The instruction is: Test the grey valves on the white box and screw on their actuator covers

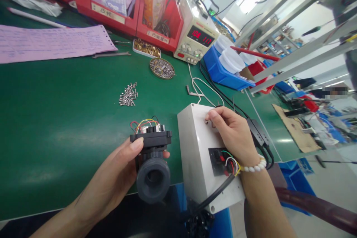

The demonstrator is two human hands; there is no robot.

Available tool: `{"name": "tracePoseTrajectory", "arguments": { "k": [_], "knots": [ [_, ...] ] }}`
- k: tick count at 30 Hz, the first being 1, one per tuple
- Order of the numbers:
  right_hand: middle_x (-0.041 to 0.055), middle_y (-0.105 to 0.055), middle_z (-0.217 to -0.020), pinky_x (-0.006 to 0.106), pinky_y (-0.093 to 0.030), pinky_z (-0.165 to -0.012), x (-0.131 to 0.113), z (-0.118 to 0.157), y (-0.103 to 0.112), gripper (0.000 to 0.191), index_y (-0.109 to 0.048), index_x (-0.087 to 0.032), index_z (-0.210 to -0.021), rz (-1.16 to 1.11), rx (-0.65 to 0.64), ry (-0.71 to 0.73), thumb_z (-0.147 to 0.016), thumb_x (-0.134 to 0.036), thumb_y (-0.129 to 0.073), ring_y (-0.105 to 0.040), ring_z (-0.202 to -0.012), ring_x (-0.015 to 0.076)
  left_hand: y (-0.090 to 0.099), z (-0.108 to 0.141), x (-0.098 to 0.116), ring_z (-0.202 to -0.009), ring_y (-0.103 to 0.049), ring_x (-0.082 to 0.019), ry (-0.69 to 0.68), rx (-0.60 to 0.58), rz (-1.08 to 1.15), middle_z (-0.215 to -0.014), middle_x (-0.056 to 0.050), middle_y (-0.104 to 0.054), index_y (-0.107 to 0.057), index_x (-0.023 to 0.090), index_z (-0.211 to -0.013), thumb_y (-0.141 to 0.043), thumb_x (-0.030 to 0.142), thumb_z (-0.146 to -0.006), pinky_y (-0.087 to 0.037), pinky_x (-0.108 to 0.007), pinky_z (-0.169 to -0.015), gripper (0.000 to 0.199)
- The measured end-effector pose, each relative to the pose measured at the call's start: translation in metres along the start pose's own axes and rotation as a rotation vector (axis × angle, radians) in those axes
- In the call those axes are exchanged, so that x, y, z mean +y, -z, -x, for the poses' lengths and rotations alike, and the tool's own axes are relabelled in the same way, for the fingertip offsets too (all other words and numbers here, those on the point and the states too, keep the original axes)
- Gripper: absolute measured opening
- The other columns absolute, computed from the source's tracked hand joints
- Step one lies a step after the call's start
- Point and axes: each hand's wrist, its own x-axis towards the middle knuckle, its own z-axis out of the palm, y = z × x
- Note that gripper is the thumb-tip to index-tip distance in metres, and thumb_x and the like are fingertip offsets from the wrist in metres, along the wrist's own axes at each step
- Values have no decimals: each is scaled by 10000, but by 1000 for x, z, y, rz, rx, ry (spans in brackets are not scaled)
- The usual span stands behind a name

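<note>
My left hand [122,167] is closed around a black eyepiece unit [152,141]. Its round rubber eyecup [153,180] faces me, and red, yellow and white wires stick out of its far side. To the right is a light grey metal box [199,130] at the table's front edge. My right hand [234,130] reaches over this box, thumb and forefinger pinching a small metal toggle switch [206,121] on its face. Below that hand, a black panel [219,161] carries red terminals, thin coloured wires and a thick black cable [214,195].
Loose screws [128,95] lie on the green table [69,119] near a round dish of screws [162,68] and a tray of brass parts [146,47]. Behind stand red bins [111,15], a power supply [195,33] with lit digits and a blue bin [223,72]. A purple sheet [55,42] lies left.
</note>
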Motion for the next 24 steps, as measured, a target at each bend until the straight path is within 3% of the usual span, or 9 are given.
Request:
{"name": "tracePoseTrajectory", "arguments": {
  "k": [6,11,24],
  "knots": [
    [-2,-603,-709,264,-390,-615,0,1,2,287,-674,-187,-788,13,-1,-1,-950,-417,-618,-507,-647,142,-2,1,2,-929,-759,-241,2,-12,17,-1026,-104,-825,-693,203,-1209,-755,562,-851,-611,-261,-748,511],
    [0,-598,-702,272,-387,-611,-2,0,2,283,-678,-193,-794,38,1,-1,-957,-415,-614,-504,-641,147,-9,6,6,-898,-772,-223,18,64,9,-981,-81,-836,-705,194,-1187,-651,537,-933,-597,-233,-708,430],
    [-13,-579,-693,274,-376,-620,-2,1,3,295,-683,-190,-809,30,-6,-4,-962,-432,-613,-499,-638,142,-16,7,10,-860,-784,-235,34,118,8,-927,-76,-841,-731,190,-1092,-709,567,-874,-590,-235,-666,436]
  ]
}}
